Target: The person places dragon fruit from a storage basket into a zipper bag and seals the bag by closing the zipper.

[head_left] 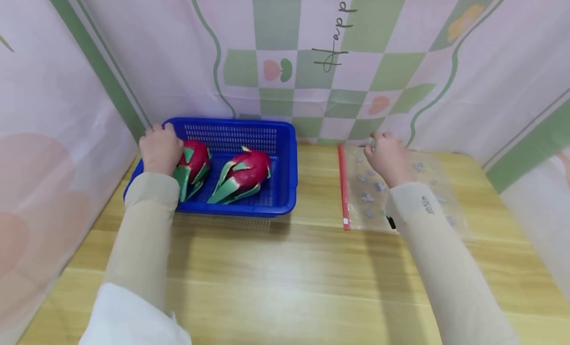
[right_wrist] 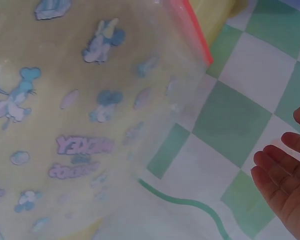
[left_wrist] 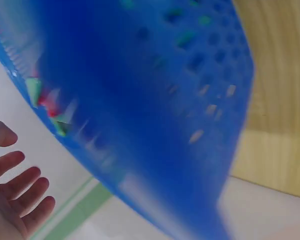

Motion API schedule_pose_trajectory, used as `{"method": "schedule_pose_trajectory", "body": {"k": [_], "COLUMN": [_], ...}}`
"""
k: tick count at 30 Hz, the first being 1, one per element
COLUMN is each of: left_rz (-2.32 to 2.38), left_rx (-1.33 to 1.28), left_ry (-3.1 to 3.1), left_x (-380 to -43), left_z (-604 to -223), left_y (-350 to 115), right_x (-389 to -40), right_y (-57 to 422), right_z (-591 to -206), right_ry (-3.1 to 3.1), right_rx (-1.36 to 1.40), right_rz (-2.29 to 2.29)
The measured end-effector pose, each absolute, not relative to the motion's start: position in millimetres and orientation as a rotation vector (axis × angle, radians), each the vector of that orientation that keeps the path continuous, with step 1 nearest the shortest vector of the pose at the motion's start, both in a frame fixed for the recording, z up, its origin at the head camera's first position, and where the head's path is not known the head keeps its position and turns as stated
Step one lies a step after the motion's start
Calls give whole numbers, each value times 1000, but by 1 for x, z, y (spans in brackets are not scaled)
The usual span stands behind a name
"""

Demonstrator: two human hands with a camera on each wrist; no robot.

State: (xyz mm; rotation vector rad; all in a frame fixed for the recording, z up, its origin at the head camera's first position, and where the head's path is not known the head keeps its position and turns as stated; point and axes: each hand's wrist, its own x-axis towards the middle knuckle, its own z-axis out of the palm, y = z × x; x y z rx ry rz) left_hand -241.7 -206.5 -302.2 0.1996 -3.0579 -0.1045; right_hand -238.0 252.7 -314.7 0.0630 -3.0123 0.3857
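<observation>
A blue plastic basket (head_left: 285, 137) holds two red dragon fruits with green scales. One dragon fruit (head_left: 250, 174) lies in the middle of the basket, and the other dragon fruit (head_left: 199, 159) is partly covered by my left hand (head_left: 160, 149). That hand is over the basket's left end; in the left wrist view its fingers (left_wrist: 27, 182) are relaxed and apart, gripping nothing. To the right lies a clear zip bag (head_left: 366, 206) with a red slider strip and blue cartoon prints. Above the bag hovers my right hand (head_left: 388, 157), its fingers (right_wrist: 277, 162) loosely bent and holding nothing.
Basket and bag are on a light wooden table (head_left: 276, 275) at its back edge. Behind stands a hanging cloth (head_left: 276, 23) with green and white checks. A small black object (head_left: 391, 222) shows beside the right sleeve.
</observation>
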Motion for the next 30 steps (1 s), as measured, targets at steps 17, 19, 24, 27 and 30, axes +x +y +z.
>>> {"method": "schedule_pose_trajectory", "body": {"k": [17, 19, 24, 27, 30], "left_rz": [-247, -247, -257, -271, -280], "left_rx": [351, 368, 365, 342, 327], "left_ry": [-3145, -3165, -3174, -3148, -3124], "left_x": [-224, -223, -221, -220, -219], "left_z": [-335, -339, -348, -352, -351], "left_y": [-249, -252, -256, -257, -256], "right_x": [-230, -229, -223, -219, -218], "right_y": [248, 246, 242, 239, 235], "right_z": [-364, -370, -382, -388, -394], "right_ry": [-3068, -3070, -3134, -3192, -3222], "right_rx": [110, 114, 76, 57, 90], "right_rz": [391, 366, 398, 379, 352]}}
